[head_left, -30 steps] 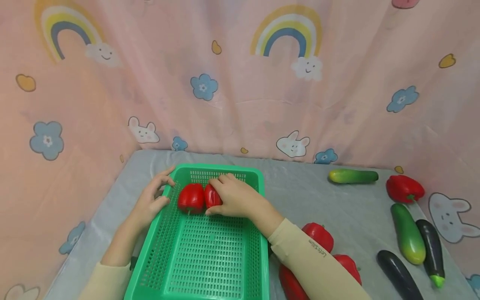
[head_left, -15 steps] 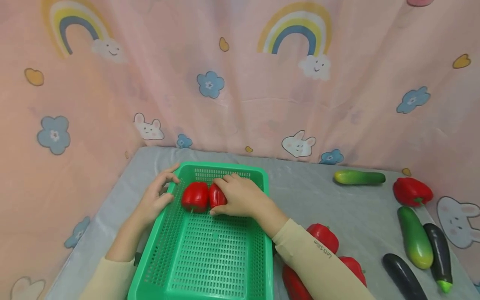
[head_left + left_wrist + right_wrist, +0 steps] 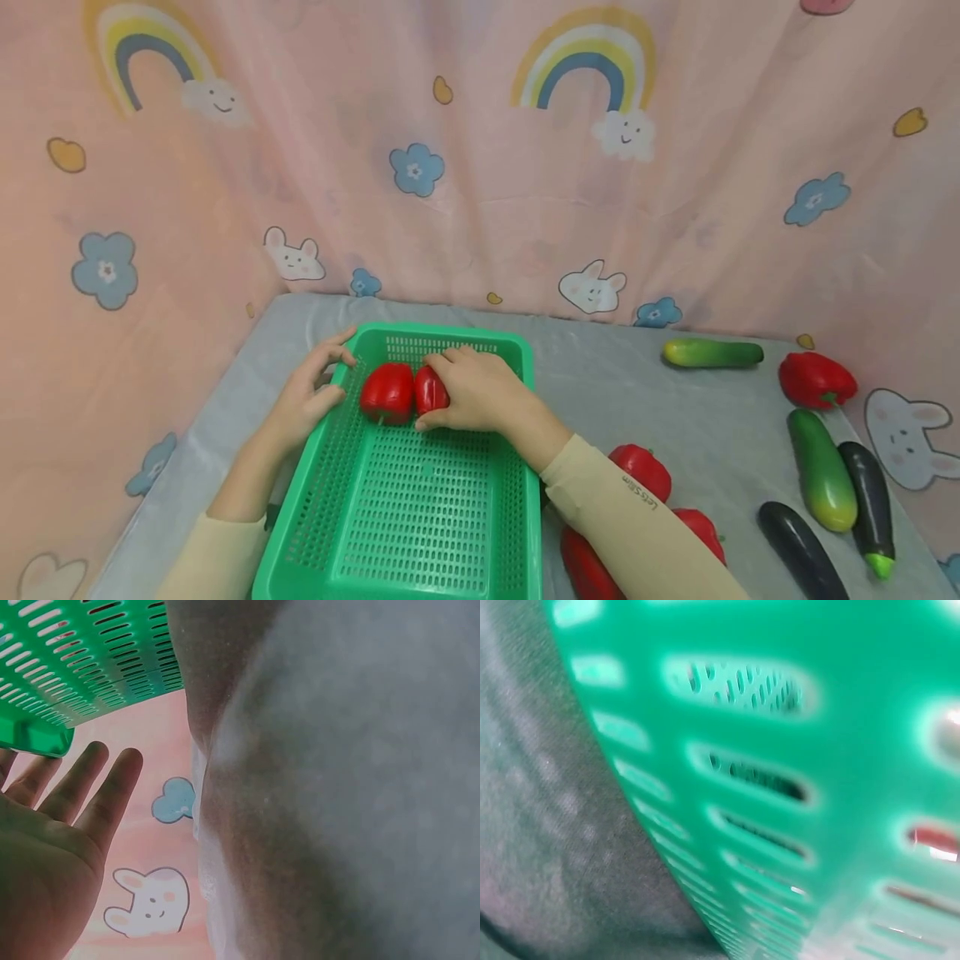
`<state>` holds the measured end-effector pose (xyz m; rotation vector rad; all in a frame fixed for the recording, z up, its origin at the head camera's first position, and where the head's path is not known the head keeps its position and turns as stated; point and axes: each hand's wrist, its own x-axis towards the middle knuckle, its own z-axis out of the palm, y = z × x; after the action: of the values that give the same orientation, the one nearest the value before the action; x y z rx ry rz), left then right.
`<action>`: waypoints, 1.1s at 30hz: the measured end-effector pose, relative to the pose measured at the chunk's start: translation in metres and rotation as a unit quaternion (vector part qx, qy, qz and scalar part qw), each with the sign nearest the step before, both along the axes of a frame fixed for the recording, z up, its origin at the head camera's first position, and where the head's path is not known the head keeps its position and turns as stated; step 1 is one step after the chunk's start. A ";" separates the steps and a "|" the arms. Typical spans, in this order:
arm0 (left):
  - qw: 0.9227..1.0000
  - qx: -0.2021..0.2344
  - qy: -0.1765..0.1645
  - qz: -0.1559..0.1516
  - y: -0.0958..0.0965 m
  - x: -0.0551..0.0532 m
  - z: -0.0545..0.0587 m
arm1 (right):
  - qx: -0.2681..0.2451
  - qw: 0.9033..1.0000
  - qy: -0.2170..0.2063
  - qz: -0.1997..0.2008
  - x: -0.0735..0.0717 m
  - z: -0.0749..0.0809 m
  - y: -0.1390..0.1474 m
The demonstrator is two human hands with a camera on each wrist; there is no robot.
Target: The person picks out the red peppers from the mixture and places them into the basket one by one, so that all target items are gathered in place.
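A green perforated basket [image 3: 348,500] stands on the table, with two red bell peppers at its far end. In the head view my right hand [image 3: 480,390] reaches over the right rim and grips one red bell pepper [image 3: 430,390], covering its right side. The other red bell pepper [image 3: 387,393] sits just left of it. My left hand [image 3: 303,404] rests at the basket's left rim. Its fingers look fairly straight in the left wrist view, with fingertips near the rim. The right wrist view is filled by the basket wall [image 3: 870,690], and my right hand does not show there.
Several red bell peppers [image 3: 641,472] lie right of the basket, partly behind my right sleeve. Farther right are a zucchini [image 3: 712,353], a bell pepper [image 3: 816,379], another zucchini [image 3: 822,471] and two eggplants [image 3: 868,504]. A pink printed curtain [image 3: 480,183] hangs behind the grey table.
The whole view has shifted slightly. My hands, the basket and the peppers keep their places relative to one another.
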<state>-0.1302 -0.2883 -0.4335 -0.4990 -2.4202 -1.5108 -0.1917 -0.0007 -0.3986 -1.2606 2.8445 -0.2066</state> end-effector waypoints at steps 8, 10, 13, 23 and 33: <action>1.000 -0.005 0.003 -0.003 0.001 -0.003 0.000 | -0.036 0.999 -0.001 -0.014 -0.001 0.000 0.002; 1.000 -0.010 -0.001 -0.002 -0.001 -0.003 -0.001 | -0.052 0.999 0.001 -0.017 -0.002 0.001 0.001; 1.000 -0.021 -0.004 0.002 -0.003 -0.003 0.000 | -0.070 0.997 0.010 -0.014 -0.002 0.003 0.001; 1.000 -0.030 0.001 -0.002 0.001 -0.002 0.003 | -0.133 0.990 0.045 -0.007 0.001 0.011 0.013; 1.000 -0.027 -0.010 0.000 0.000 0.000 0.004 | -0.140 0.990 0.017 -0.015 -0.002 0.020 0.019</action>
<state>-0.1307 -0.2878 -0.4291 -0.4978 -2.4808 -1.4608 -0.1936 0.0180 -0.3789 -1.2725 2.9444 -0.6113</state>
